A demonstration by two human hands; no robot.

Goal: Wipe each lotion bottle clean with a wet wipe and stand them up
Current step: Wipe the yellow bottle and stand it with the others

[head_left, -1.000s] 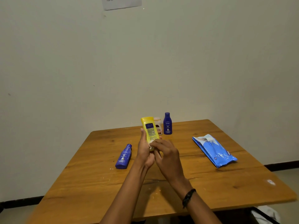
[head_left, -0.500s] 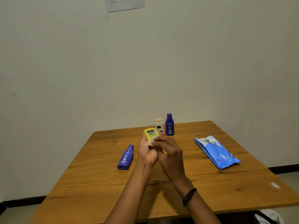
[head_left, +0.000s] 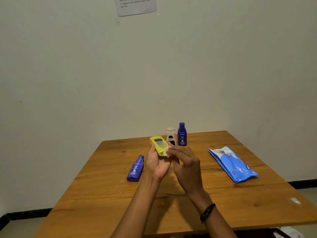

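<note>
My left hand [head_left: 157, 163] holds a yellow lotion bottle [head_left: 158, 144] tilted away from me above the wooden table [head_left: 171, 200]. My right hand [head_left: 186, 164] presses a small white wet wipe [head_left: 166, 151] against the bottle's right side. A blue lotion bottle [head_left: 135, 168] lies flat on the table to the left of my hands. At the back stand a taller blue bottle [head_left: 182, 134] and a small white bottle [head_left: 170, 136] with a dark label, side by side and upright.
A blue pack of wet wipes [head_left: 231, 164] lies on the right part of the table. A paper notice [head_left: 136, 5] hangs on the wall above. A black band sits on my right wrist. White specks dot the tabletop near the front.
The yellow bottle has tipped from upright to leaning away from me and sits lower in my left hand. My right hand has slid the wipe along its side.
</note>
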